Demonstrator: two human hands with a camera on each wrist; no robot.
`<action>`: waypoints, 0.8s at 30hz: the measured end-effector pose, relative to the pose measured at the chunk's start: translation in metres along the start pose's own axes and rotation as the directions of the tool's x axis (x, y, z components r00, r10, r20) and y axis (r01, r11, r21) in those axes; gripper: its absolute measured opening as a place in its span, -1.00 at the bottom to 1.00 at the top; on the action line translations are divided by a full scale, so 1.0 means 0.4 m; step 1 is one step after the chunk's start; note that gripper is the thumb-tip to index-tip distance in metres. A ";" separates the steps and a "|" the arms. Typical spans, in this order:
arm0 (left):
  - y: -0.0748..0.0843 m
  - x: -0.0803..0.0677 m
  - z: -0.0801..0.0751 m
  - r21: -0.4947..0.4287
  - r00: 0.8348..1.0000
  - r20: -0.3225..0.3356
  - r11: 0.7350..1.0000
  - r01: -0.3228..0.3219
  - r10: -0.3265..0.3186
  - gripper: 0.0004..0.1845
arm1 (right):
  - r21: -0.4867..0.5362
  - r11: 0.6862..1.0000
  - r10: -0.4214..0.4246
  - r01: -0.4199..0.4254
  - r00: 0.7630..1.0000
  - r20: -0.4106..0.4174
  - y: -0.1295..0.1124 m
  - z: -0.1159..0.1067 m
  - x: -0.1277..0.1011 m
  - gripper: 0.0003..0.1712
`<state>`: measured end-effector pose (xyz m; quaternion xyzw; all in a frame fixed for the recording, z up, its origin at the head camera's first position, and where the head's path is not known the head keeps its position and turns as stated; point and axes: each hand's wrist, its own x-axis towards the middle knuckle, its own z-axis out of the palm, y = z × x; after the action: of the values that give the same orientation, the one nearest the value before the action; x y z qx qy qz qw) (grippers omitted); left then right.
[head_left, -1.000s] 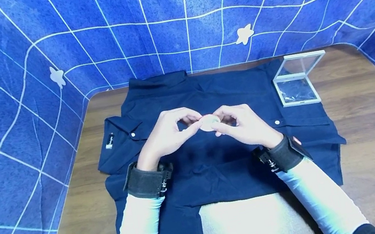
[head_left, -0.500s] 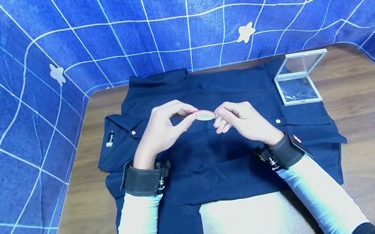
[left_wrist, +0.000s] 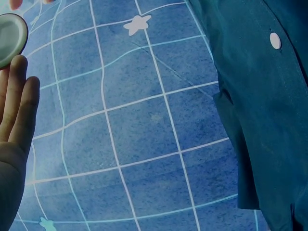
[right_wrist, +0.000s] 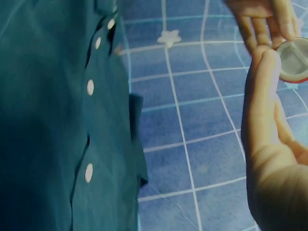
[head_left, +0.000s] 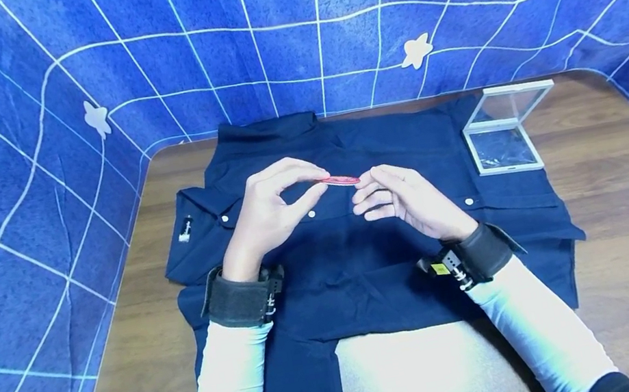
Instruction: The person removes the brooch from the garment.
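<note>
Pinches disc (head_left: 340,180) by rim in left hand (head_left: 268,209); has right hand (head_left: 413,201) loose, empty, just opposite that hold; best handled lightly, by edges.

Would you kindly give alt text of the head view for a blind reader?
A person's left hand pinches a thin, round red disc, with the right hand at its other edge, above a dark-blue buttoned cloth garment. An open, flat white case sits at right.

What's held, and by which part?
A disc: left grip pinches its edge; right grip is at the opposite edge, pinching or just touching, can't tell.
</note>
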<state>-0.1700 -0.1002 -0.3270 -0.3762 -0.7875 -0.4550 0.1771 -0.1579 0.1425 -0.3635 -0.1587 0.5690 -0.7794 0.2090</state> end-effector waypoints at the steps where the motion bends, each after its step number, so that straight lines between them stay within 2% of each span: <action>1: 0.002 0.001 0.002 0.005 1.000 0.000 1.000 -0.008 0.008 -0.85 | 0.051 0.999 0.009 -0.010 1.000 0.004 -0.003 0.000 0.000 -0.61; 4: 0.002 0.004 0.009 0.025 1.000 0.004 0.999 -0.029 0.029 -0.85 | 0.158 0.987 0.029 -0.033 0.999 0.031 -0.010 -0.002 0.002 -0.63; 10: 0.001 0.004 0.026 0.066 0.997 0.024 0.994 -0.081 0.080 -0.85 | 0.249 0.964 0.075 -0.090 0.995 0.066 -0.018 -0.006 -0.002 -0.67; 16: 0.001 0.002 0.033 0.070 0.994 0.038 0.992 -0.104 0.102 -0.85 | 0.293 0.952 0.073 -0.095 0.994 0.083 -0.016 -0.007 -0.003 -0.73; 24: -0.002 0.001 0.041 0.044 0.992 0.068 0.993 -0.106 0.103 -0.84 | 0.294 0.950 0.105 -0.103 0.994 0.009 -0.014 -0.009 -0.003 -0.81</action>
<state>-0.1697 -0.0863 -0.3359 -0.4273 -0.7827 -0.4137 0.1835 -0.1593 0.1477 -0.3593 -0.0931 0.4551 -0.8437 0.2690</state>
